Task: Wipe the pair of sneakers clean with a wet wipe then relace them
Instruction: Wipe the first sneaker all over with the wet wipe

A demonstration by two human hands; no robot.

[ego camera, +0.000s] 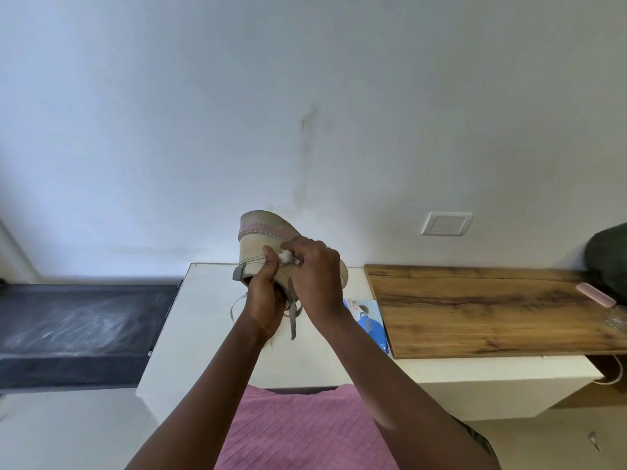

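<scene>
Wiping: left hand (263, 300) grips sneaker (258, 239) by collar; right hand (314, 276) pinches wadded wet wipe (286, 256) against its side. Likely best: brace firmly, short strokes along stitching.

Beige sneaker (258, 244) with pink stitched band, grey laces (292, 317), white wipe (286, 256), wood-grain board (475, 307).

The white worktop (203, 307) lies open on its left half; a blue wipes packet (369, 320) sits at its right edge. A pink case (597, 295) and dark bag (610, 259) occupy the wooden worktop (475, 310) at its far right.
</scene>
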